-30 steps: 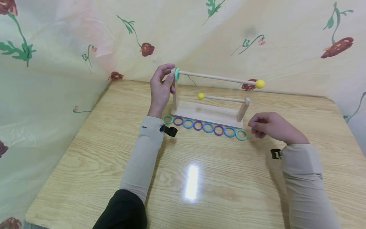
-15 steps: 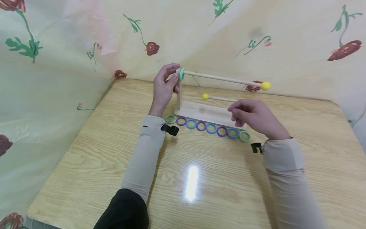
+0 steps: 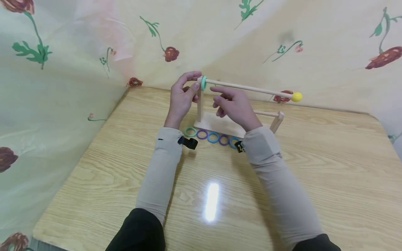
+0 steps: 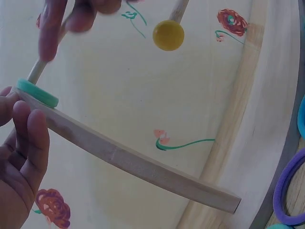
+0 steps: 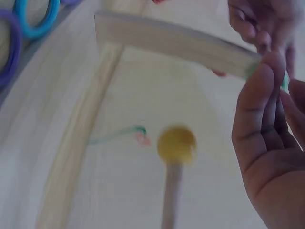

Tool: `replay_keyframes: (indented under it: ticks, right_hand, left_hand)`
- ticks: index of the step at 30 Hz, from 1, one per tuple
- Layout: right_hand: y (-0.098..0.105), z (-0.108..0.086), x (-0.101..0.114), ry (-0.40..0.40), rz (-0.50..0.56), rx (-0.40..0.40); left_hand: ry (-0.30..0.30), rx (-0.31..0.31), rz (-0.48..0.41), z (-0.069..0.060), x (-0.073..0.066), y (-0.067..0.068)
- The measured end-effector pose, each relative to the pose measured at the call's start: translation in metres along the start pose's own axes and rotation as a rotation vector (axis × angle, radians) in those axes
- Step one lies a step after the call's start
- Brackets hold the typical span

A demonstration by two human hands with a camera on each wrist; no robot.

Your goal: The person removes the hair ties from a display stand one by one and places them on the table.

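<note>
A wooden stand (image 3: pixel 216 122) has two upright posts, each bearing a horizontal rod. My left hand (image 3: pixel 181 99) grips the top of the taller left post (image 3: pixel 200 104) between thumb and fingers. Against that post, a mint-green ring (image 3: pixel 203 83) sits on the long upper rod (image 3: pixel 248 88), which ends in a yellow ball (image 3: pixel 296 97). My right hand (image 3: pixel 235 106) is just right of the ring, below the rod, index finger extended, others loosely bent, holding nothing. It hides the shorter rod's yellow ball (image 4: pixel 168 35) in the head view.
Along the stand's front edge lies a row of several coloured rings, including a green ring (image 3: pixel 190 131), a purple ring (image 3: pixel 202 134) and a blue ring (image 3: pixel 213 137). My right forearm covers the row's right end. A flower-patterned sheet (image 3: pixel 220 42) hangs behind the wooden table (image 3: pixel 176 195).
My right hand has moved left, from beyond the stand's right end to near the green ring. My left hand stays on the post. The view has shifted slightly.
</note>
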State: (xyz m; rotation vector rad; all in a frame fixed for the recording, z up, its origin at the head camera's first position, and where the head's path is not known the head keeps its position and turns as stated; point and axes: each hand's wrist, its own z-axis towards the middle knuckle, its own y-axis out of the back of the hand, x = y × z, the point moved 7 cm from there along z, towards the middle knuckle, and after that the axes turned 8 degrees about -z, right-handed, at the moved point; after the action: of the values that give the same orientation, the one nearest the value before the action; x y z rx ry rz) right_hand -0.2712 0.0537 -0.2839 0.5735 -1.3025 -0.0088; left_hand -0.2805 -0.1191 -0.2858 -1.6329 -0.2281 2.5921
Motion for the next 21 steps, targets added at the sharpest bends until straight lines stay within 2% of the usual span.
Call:
replay_keyframes:
  ticks: [4, 8, 11, 16, 21]
  right_hand:
    - [-0.014, 0.015, 0.001, -0.002, 0.047, -0.037]
    - [-0.02, 0.021, 0.004, 0.027, 0.052, -0.086]
    - [-0.021, 0.022, 0.005, 0.038, 0.009, -0.108]
    - [-0.024, 0.021, 0.0, 0.019, -0.104, -0.071]
    - [-0.021, 0.02, -0.007, 0.027, -0.139, -0.068]
  left_hand:
    - [0.003, 0.007, -0.013, 0.0, 0.001, 0.001]
    - [0.003, 0.008, -0.014, 0.0, 0.0, 0.002]
    - [0.006, 0.008, -0.007, -0.001, 0.0, 0.002]
    - [0.011, 0.006, 0.004, -0.001, -0.001, 0.002]
    - [0.013, -0.002, 0.005, 0.0, 0.0, 0.003]
